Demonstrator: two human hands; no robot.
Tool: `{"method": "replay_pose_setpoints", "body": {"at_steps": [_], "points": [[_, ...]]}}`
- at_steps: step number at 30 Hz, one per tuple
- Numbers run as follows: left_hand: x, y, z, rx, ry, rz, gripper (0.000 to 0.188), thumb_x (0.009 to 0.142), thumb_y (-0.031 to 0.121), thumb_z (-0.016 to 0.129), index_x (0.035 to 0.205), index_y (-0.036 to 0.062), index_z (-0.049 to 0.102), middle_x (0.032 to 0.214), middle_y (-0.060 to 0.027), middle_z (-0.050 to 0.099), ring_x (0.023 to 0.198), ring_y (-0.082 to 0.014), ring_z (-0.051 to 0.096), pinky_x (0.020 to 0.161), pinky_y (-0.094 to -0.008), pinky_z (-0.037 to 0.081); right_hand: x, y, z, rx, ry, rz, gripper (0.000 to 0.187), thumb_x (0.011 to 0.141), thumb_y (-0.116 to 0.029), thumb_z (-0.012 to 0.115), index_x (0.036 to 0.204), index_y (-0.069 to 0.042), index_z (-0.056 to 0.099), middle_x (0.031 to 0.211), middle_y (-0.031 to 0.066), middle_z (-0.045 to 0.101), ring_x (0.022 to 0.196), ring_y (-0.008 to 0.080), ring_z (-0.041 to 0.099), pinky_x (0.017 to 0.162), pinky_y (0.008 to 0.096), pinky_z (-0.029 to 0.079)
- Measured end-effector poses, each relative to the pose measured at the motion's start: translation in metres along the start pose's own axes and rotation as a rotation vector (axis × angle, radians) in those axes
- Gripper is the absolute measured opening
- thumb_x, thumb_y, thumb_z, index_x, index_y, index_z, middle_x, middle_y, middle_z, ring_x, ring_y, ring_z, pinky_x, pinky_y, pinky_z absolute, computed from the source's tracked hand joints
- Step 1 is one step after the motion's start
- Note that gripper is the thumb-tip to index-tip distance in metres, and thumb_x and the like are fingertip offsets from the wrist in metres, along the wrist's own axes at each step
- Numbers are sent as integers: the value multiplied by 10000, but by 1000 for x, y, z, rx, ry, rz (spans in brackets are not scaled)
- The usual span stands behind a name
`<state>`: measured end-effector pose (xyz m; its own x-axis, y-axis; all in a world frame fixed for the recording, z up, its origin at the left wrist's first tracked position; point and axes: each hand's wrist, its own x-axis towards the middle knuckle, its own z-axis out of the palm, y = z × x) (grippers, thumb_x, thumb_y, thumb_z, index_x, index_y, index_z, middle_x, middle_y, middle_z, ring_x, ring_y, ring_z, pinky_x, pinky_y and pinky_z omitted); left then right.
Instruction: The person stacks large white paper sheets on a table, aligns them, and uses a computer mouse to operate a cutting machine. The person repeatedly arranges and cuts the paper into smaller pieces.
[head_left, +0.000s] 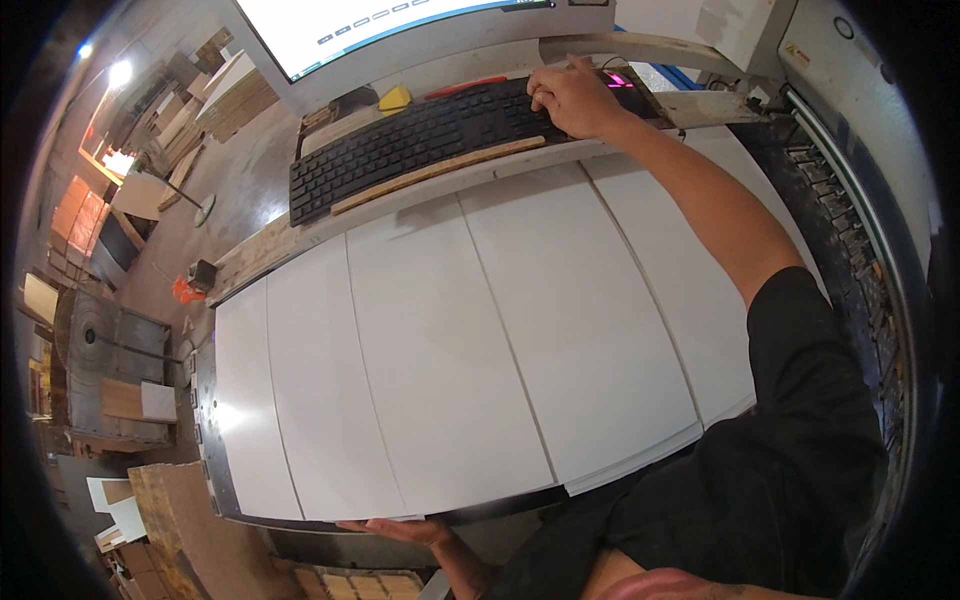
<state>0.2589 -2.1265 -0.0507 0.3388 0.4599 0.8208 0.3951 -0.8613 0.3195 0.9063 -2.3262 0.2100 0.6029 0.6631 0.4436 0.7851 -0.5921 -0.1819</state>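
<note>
My right hand (575,100) rests at the right end of a black keyboard (430,135), its fingers bent over the keys and holding nothing. Below the keyboard lie several long white panels (440,330), side by side with narrow dark gaps between them. At their near edge is my left hand (405,528), fingers stretched flat against the edge of a panel. Part of that hand is hidden beneath the panel, but its fingers do not look wrapped round anything. Toward the right, one panel (635,455) shows another sheet under its near edge.
A lit monitor (400,25) stands behind the keyboard. A wooden strip (440,175) runs along the keyboard's front, and a yellow object (395,99) sits behind it. Machine rails (840,200) flank the panels on the right. Fans and stacked boards (235,100) stand on the left.
</note>
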Motion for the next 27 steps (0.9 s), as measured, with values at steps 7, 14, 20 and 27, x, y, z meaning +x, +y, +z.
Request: {"method": "replay_pose_setpoints", "body": {"at_steps": [7,14,20,27], "points": [[20,16,-3,143,-32,131,963,1040,585,609,1693,94,100,1727,-305,93,1571,-568,181,1211,-764,274,19,14,0,23,183,-60,185,1071,-153,526,1151,-120,688,969,36,793,1001,261,735,1253,583,271],[32,36,-2,186,-17,158,950,1038,579,616,1690,97,121,1730,-301,106,1541,-611,215,1167,-793,316,26,9,3,20,193,-38,189,1069,-164,527,1162,-125,686,965,38,789,1011,276,733,1243,586,281],[28,33,-4,214,-15,110,959,1022,595,637,1685,108,144,1709,-362,69,1522,-637,233,1126,-800,374,24,4,2,-22,194,-21,131,1066,-142,538,1084,-110,664,927,44,784,985,284,741,1213,611,309],[29,39,0,184,11,91,1068,1000,632,645,1680,15,100,1708,-353,75,1557,-598,182,1180,-788,299,9,31,-4,174,270,33,167,1022,-139,598,1139,-65,690,1045,109,785,1065,330,726,1157,554,397]]}}
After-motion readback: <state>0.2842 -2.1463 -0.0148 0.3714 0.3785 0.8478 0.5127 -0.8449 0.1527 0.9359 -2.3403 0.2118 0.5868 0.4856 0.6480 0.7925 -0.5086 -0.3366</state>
